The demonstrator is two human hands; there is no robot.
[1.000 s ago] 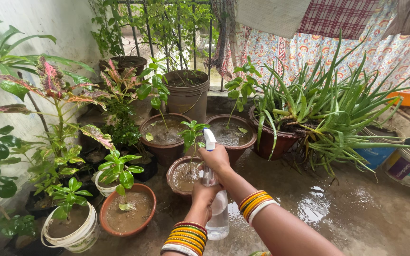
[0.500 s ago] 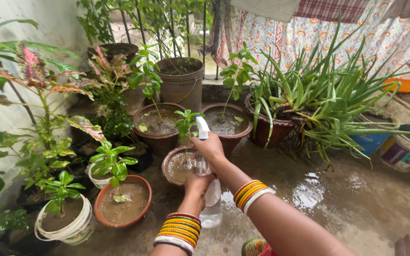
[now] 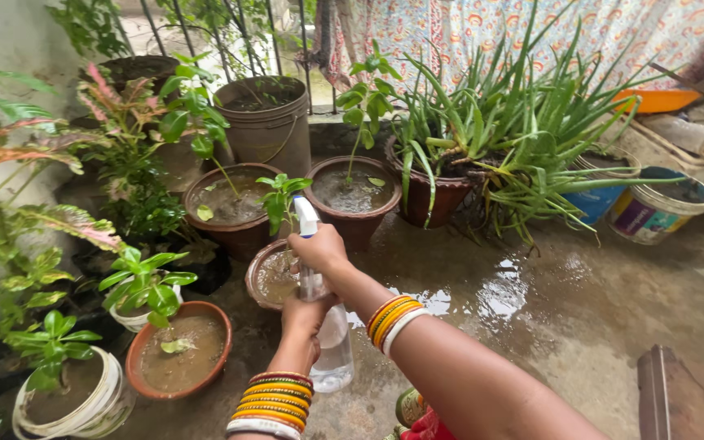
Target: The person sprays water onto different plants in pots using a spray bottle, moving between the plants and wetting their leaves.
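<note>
A clear plastic spray bottle (image 3: 334,349) with a white trigger head (image 3: 304,216) is held upright in both hands. My right hand (image 3: 322,253) wraps the neck and trigger, and my left hand (image 3: 303,316) grips the body just below. Bangles circle both wrists. The nozzle points at a small brown pot (image 3: 264,277) with a short green plant (image 3: 276,200), directly beyond the bottle. Wet soil fills the pot.
Several potted plants crowd the left and back: a terracotta pot (image 3: 171,358), a white bucket planter (image 3: 83,407), brown pots (image 3: 230,204) (image 3: 352,195), a tall bucket (image 3: 266,122). An aloe clump (image 3: 515,138) spreads at right beside paint buckets (image 3: 653,208). The concrete floor (image 3: 531,318) is wet.
The view has moved closer and tilted slightly down. Both hands keep their hold on the spray bottle, still aimed at the small pot.
</note>
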